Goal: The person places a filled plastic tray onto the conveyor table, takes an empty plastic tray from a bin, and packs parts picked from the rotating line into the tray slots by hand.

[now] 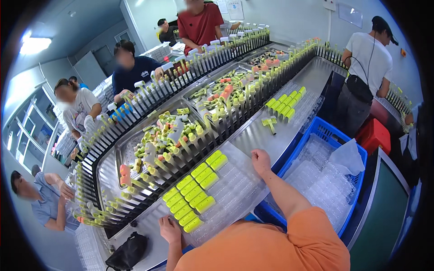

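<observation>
On the steel ledge before me lies a clear plastic blister tray [235, 194], its left part filled with rows of glossy neon yellow-green oblong pieces [195, 193]. My left hand [170, 230] rests at the tray's near left edge, fingers slightly bent and apart, holding nothing visible. My right hand [261, 161] is curled closed by the tray's far right edge; whatever lies inside its fingers is hidden. Farther right along the ledge lies another group of neon pieces [285, 103] in clear plastic. A loose T-shaped yellow-green piece [270, 123] lies between the two groups.
A blue crate [359, 153] with clear trays stands at my right. Black slotted racks [226, 122] holding upright pieces surround steel trays of mixed parts [167, 135]. A black pouch [129, 253] lies at lower left. Several people work around; a red stool [375, 137] stands right.
</observation>
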`<state>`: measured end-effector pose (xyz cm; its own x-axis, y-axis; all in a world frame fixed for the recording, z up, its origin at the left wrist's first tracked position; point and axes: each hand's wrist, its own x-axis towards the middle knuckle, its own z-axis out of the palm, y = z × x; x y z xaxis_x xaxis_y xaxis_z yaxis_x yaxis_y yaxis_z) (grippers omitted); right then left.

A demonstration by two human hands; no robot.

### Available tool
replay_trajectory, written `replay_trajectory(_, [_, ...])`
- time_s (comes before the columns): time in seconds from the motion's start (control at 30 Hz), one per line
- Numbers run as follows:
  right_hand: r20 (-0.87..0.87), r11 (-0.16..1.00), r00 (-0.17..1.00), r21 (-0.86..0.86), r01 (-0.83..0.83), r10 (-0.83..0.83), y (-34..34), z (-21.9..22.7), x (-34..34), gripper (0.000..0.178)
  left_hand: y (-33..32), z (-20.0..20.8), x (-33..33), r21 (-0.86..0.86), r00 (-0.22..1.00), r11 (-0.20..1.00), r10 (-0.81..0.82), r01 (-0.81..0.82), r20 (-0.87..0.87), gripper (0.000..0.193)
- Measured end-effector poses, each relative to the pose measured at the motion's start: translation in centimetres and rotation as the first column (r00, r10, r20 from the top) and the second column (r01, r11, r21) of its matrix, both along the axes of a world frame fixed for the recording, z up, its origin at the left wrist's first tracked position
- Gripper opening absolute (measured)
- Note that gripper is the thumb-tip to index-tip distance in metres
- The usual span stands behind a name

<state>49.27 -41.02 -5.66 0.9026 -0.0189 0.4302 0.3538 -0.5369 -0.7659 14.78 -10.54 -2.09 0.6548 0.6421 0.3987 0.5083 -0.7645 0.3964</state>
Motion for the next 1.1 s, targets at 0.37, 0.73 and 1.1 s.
replay_trajectory(0.37, [0.077, 1.000, 0.997, -0.023, -0.012, 0.014, -0.7, -0.7, 0.2, 0.012, -0.2, -0.3, -0.3, -0.045, 1.000, 0.999, 0.003, -0.002, 0.030, 0.020])
replay_trajectory(0.73, [-0.187, 0.946, 0.957, 0.280, -0.164, 0.221, -1.8, -1.1, 1.6, 0.011, 0.0, -0.3, 0.4, -0.027, 0.999, 0.999, 0.033, -0.033, 0.007, 0.021])
replay_trajectory(1.1, [-0.239, 0.954, 0.948, 0.263, -0.146, 0.211, -1.3, -0.6, 0.7, 0.012, 0.4, -1.2, -0.6, -0.024, 0.997, 1.000, 0.009, -0.007, 0.075, 0.020])
